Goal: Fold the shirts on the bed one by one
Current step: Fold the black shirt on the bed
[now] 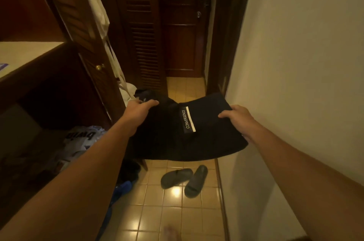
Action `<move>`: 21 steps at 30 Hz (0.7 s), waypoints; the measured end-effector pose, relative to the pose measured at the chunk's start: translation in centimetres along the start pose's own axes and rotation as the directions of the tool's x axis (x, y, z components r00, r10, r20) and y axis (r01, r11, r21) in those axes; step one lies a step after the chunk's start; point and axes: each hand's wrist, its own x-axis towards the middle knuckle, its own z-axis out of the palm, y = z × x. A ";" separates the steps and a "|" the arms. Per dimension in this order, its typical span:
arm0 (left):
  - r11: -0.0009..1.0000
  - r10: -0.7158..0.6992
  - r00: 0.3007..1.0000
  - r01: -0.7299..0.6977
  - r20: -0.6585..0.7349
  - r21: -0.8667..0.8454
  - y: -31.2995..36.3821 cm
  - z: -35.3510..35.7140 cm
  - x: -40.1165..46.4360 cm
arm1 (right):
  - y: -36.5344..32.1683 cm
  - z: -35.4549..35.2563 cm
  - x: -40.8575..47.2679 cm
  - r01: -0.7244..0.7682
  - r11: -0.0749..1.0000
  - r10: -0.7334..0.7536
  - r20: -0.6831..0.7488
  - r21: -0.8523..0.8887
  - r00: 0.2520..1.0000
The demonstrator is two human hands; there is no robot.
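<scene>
A folded black shirt (206,138) with a white "CONVERGENCE" label hangs flat in the air in front of me, above the tiled floor. My left hand (139,108) grips its left far corner, thumb on top. My right hand (238,115) grips its right edge, fingers curled over the cloth. No bed is in view.
An open wooden wardrobe (49,92) stands at my left, with a white printed garment (82,138) on a low shelf. Louvred doors (141,33) close the far end. Two dark slippers (185,179) lie on the tiles. A plain wall (295,63) runs along my right. Blue cloth (122,187) lies low left.
</scene>
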 end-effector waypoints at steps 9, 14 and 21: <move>0.996 -0.069 0.995 0.065 0.071 0.053 2.6 1.2 19.0 | -3.6 2.0 17.4 -0.048 0.999 0.048 -0.035 0.010 0.998; 0.996 -0.060 0.994 0.053 0.092 0.077 4.8 1.9 27.2 | -5.8 2.3 24.7 -0.053 0.999 0.052 -0.045 -0.014 0.998; 0.998 -0.014 0.999 0.012 0.047 0.055 6.3 2.7 36.3 | -8.2 3.6 33.8 0.078 0.968 -0.104 -0.100 -0.240 0.990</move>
